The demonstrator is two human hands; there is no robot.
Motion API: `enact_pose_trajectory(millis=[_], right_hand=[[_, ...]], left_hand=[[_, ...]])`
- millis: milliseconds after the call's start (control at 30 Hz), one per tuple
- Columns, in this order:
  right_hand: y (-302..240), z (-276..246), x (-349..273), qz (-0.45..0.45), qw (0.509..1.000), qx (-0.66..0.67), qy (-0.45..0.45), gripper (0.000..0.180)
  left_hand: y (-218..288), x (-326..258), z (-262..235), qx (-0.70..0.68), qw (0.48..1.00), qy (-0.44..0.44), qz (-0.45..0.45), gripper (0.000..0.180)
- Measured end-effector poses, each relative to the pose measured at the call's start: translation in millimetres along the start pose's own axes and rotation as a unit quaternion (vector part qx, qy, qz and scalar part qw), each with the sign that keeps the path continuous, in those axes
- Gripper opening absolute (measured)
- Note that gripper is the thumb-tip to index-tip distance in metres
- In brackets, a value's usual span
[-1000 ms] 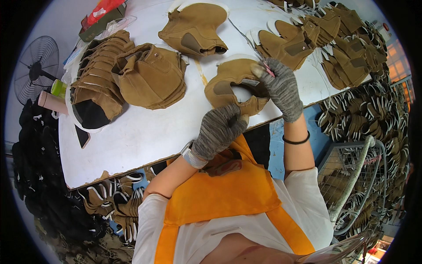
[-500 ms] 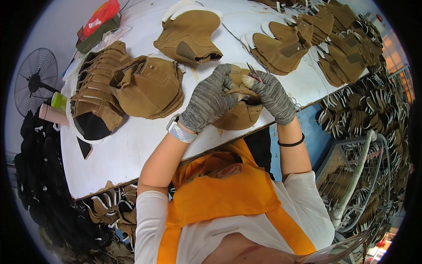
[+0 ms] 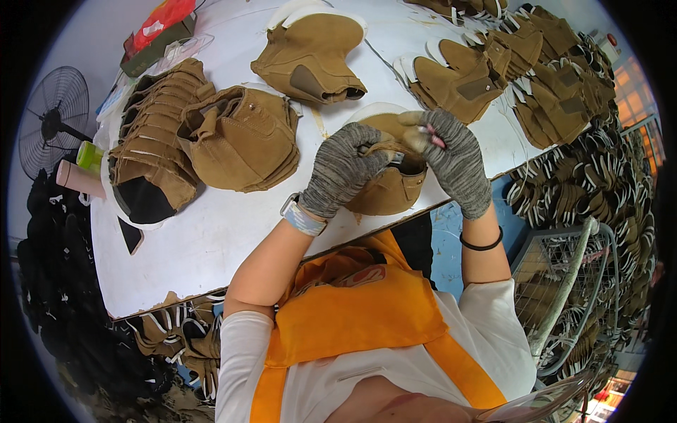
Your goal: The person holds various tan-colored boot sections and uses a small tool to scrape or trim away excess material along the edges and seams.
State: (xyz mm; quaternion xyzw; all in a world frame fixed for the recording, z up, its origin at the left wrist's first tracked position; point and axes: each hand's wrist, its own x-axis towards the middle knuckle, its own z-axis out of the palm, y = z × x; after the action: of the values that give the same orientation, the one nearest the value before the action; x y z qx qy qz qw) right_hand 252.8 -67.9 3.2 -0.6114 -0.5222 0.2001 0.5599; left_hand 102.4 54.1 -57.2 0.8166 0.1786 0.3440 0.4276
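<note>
A white table (image 3: 211,240) carries several things. Near its left edge lies a row of tan suede boot uppers (image 3: 151,158) stacked on their sides, and just beside them to the right sits a rounder pile of suede pieces (image 3: 243,137). Toward the far edge lies a single folded boot upper (image 3: 310,56). More uppers (image 3: 458,81) crowd the right end. At the far left corner sits a red packet (image 3: 163,17). Off the table's left side stands a black fan (image 3: 51,120), with a green bottle (image 3: 89,155) near it. A wire basket (image 3: 564,289) stands at the right.
</note>
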Motion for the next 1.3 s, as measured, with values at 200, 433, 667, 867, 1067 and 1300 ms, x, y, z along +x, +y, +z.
enact_pose_trajectory(millis=[200, 433, 667, 867, 1067, 1300], right_hand=[[26, -3, 2, -0.119, 0.963, -0.238, -0.046, 0.035], [41, 23, -7, -0.065, 0.993, -0.086, 0.045, 0.016], [24, 26, -8, 0.013, 0.998, 0.024, 0.057, 0.021], [28, -4, -5, -0.061, 0.991, -0.061, 0.098, 0.04], [3, -33, -1, -0.053, 0.959, -0.27, -0.073, 0.041], [-2, -28, 9, -0.105, 0.911, -0.364, -0.164, 0.042]], left_hand=[[-4, -1, 7, -0.079, 0.996, 0.019, 0.027, 0.036], [-12, 4, 4, -0.126, 0.991, -0.008, 0.049, 0.031], [-5, 3, 0, -0.03, 0.995, -0.009, 0.094, 0.029], [-11, 4, 3, 0.0, 0.993, 0.008, 0.118, 0.027], [-10, 4, 3, -0.007, 0.998, -0.015, 0.058, 0.03], [-8, 3, -1, -0.013, 0.999, -0.025, 0.047, 0.03]])
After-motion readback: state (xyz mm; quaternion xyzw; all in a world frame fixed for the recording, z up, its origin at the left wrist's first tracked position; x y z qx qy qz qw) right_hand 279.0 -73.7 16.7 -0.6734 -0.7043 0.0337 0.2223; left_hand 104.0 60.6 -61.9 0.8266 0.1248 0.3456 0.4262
